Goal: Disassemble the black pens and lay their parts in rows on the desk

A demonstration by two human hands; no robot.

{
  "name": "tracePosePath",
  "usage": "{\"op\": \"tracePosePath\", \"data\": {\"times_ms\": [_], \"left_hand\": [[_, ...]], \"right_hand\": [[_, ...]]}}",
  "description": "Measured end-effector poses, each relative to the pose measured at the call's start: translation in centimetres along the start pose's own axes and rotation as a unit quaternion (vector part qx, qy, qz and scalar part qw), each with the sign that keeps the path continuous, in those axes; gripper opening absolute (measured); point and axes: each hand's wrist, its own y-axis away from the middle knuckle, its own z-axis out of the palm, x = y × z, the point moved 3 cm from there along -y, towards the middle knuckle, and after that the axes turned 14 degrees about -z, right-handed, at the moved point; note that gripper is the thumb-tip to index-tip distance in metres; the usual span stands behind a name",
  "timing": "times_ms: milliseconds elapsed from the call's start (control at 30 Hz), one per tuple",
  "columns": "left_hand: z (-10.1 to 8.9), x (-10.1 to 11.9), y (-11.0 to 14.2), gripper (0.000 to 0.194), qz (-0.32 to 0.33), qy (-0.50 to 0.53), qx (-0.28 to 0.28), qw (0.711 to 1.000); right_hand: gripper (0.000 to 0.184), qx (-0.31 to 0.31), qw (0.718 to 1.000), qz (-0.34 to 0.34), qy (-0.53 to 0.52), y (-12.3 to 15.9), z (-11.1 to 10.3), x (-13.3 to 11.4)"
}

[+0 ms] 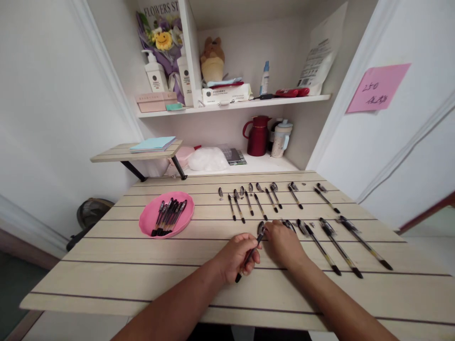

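Between the thumb and fingers of my left hand [241,255] is a black pen [259,239], held tilted over the table with its lower end pointing toward me. Close against its upper end, my right hand [284,242] has its fingers pinched together. What those fingertips grip is hidden behind the hand. Just beyond the pen's upper end shows a dark rounded pen cap [260,227]. To the right lie several pen bodies, including one long pen [368,244], with dark caps and tiny metallic tips [312,225] near their far ends.
Farther back, a row of pen parts [260,207] spreads across the wooden table [159,279]. A pink tray [145,226] on the left holds several pens [169,218]. Behind stand a small raised shelf [113,152], a red jug [258,137] and a light cup [280,140].
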Motion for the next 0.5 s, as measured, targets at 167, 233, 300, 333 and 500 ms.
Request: {"op": "tracePosePath", "data": {"times_ms": [167,233,300,333,500], "left_hand": [[0.0,0.0,0.1,0.021,0.007,0.016,0.012,1.000],[0.0,0.0,0.1,0.024,0.010,0.030,0.017,0.999],[0.0,0.0,0.0,0.026,0.017,0.049,0.021,0.998],[0.0,0.0,0.0,0.027,0.023,0.063,0.020,0.998],[0.3,0.2,-0.2,0.028,0.086,0.155,0.001,0.984]], "right_hand": [[0.019,0.017,1.000,-0.007,-0.020,0.0,0.1,-0.2],[0.022,0.035,0.998,-0.004,-0.046,0.0,-0.3,0.6],[0.024,0.070,0.993,0.002,-0.094,0.3,-1.2,1.6],[0.024,0.090,0.988,0.010,-0.128,0.6,-1.7,2.0],[0.034,0.062,0.929,0.004,-0.364,3.9,-2.7,-0.2]]}}
